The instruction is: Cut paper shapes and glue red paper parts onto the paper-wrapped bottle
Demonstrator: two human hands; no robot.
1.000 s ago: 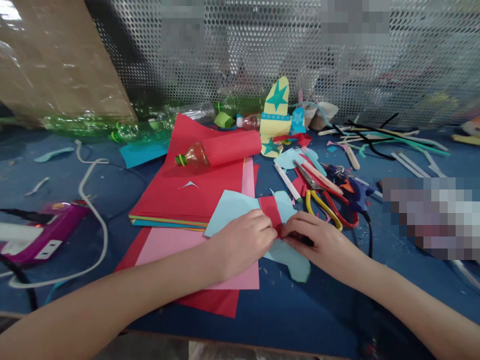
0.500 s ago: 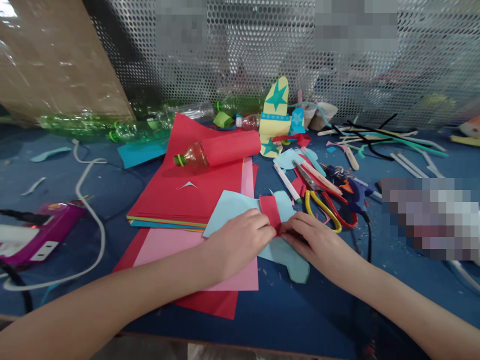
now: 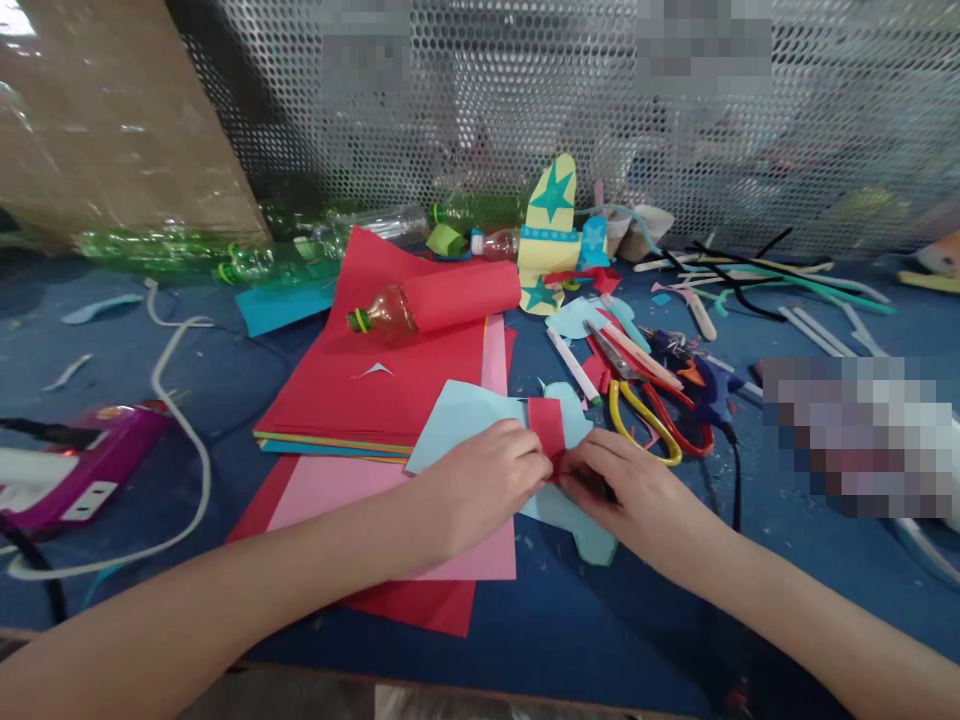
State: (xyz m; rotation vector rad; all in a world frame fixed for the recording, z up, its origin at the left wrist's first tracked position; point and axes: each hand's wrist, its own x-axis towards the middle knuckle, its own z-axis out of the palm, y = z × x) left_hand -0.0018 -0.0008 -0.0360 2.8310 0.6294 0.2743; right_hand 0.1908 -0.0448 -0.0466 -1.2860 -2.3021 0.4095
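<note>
A light blue paper cutout [image 3: 466, 412] with rounded ends lies in front of me, partly over the pink paper [image 3: 330, 495]. Across its middle runs a short red paper strip [image 3: 547, 420]. My left hand [image 3: 495, 485] is closed, its fingertips pressed on the strip's lower left edge. From the other side, my right hand [image 3: 634, 485] pinches the lower right edge with bent fingers. Both hands partly cover the cutout, and the strip's lower end is hidden between the fingertips.
A red-wrapped plastic bottle [image 3: 457, 297] rests on stacked coloured paper [image 3: 337, 400]. Scissors with yellow handles [image 3: 637, 415], a marker [image 3: 574, 365] and a blue glue gun [image 3: 712, 395] lie to the right. A purple power strip [image 3: 112, 465] with cables sits left. Plastic bottles [image 3: 480, 210] line the back.
The red strip has shifted slightly right across the light blue cutout and sits a little lower. Both hands stay at it, with the right fingers moved only slightly.
</note>
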